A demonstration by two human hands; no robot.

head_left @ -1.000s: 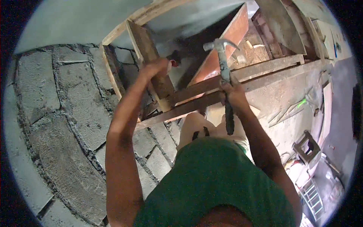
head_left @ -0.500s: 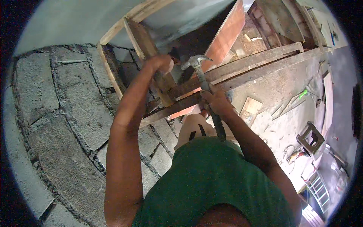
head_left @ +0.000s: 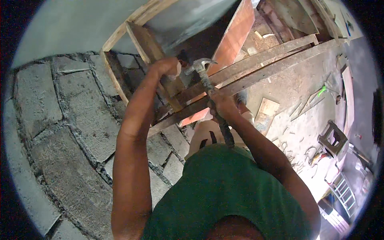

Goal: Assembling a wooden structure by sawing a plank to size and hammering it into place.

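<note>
My right hand point(head_left: 222, 105) is wrapped round the dark, taped-looking handle of a claw hammer point(head_left: 201, 73). The hammer's metal head is up, close beside my left hand, and its claw points right. My left hand point(head_left: 169, 67) is closed at the upright board point(head_left: 149, 45) of a wooden frame. Its fingertips are in shadow, and what they hold, if anything, cannot be made out. Two long wooden rails point(head_left: 256, 76) run from below my hands toward the upper right. A reddish plywood sheet point(head_left: 236, 38) leans behind the hammer.
A concrete block wall point(head_left: 86, 116) fills the left side. Right of me the floor point(head_left: 296, 96) carries wood scraps point(head_left: 267, 114), a bright green item point(head_left: 321, 91) and loose debris. A small stool point(head_left: 333, 140) and a ladder point(head_left: 345, 194) are at the far right.
The hammer and my right hand have moved slightly left, bringing the head closer to my left hand. My left hand stays at the board. The view has shifted a little.
</note>
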